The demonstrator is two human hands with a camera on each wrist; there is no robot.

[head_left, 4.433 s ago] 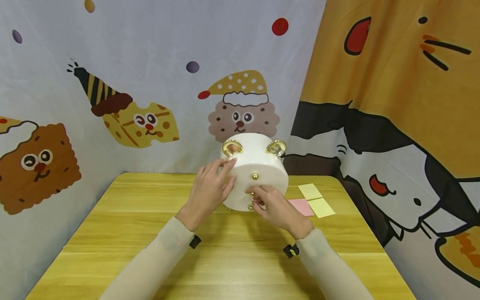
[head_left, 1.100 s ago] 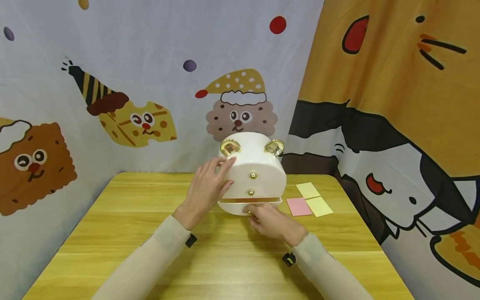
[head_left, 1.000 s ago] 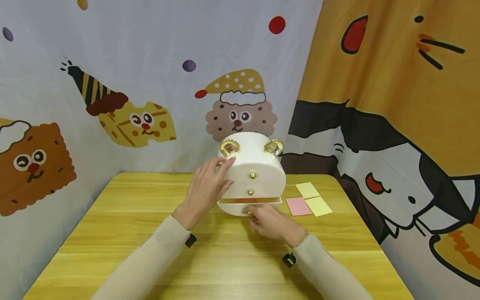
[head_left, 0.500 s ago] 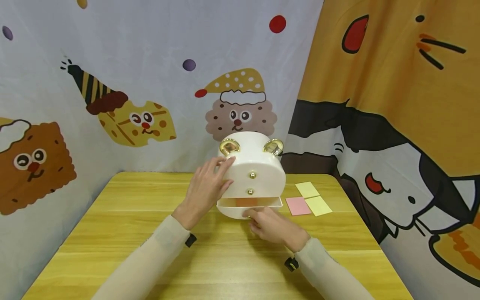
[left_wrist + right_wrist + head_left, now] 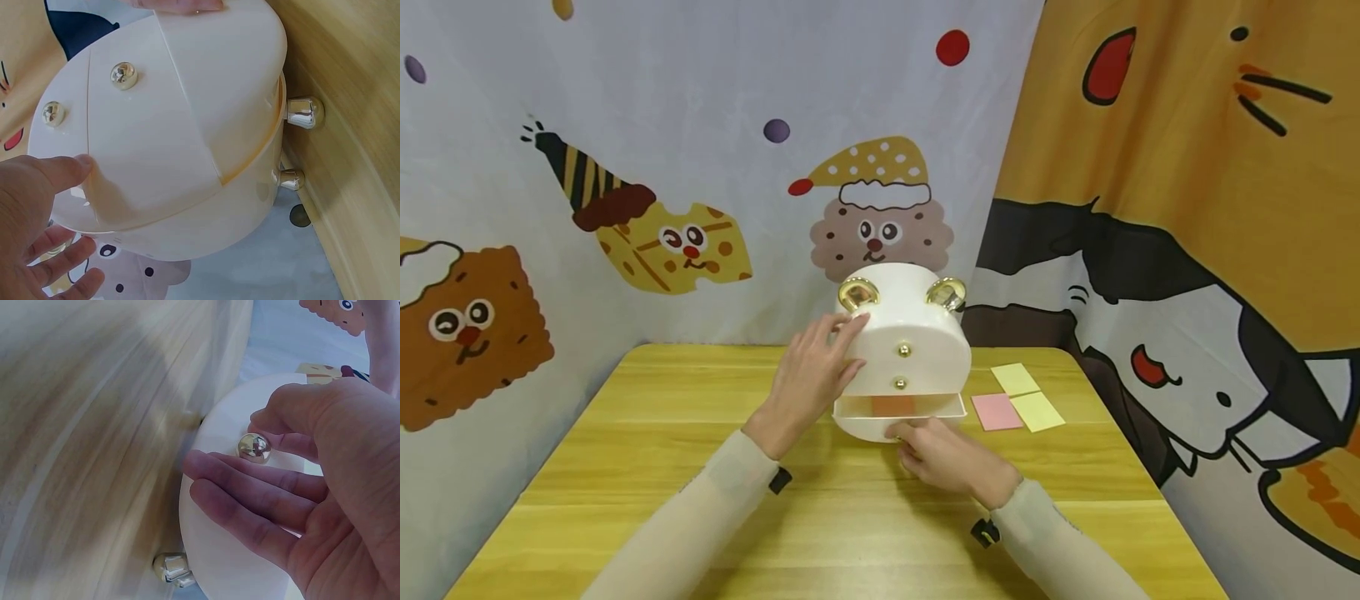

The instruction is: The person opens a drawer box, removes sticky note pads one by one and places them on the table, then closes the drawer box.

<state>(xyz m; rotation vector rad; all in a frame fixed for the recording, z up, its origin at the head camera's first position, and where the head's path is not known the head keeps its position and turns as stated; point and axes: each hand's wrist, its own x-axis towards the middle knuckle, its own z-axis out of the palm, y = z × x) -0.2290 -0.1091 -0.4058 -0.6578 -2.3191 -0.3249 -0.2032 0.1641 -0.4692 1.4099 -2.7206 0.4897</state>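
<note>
A white rounded drawer box point(image 5: 917, 321) with gold ears and gold knobs stands on the table. Its bottom drawer point(image 5: 853, 427) is pulled part way out, and a flat orange-brown piece point(image 5: 891, 406) shows inside. My right hand point(image 5: 947, 454) holds that drawer's gold knob point(image 5: 254, 448) between its fingers. My left hand point(image 5: 808, 379) rests against the box's left side, fingers fairly straight; in the left wrist view its thumb point(image 5: 65, 172) touches the front face and the other fingers spread by the curved side.
Two yellow sticky notes point(image 5: 1037, 412) and a pink sticky note point(image 5: 997, 412) lie right of the box on the wooden table point(image 5: 700, 467). Cartoon-printed cloth point(image 5: 700, 100) hangs behind the table's back edge.
My right hand has moved down from near the middle knob to the bottom one. The bottom drawer, first shut, has slid out toward me, further in the last second. The left hand stays put.
</note>
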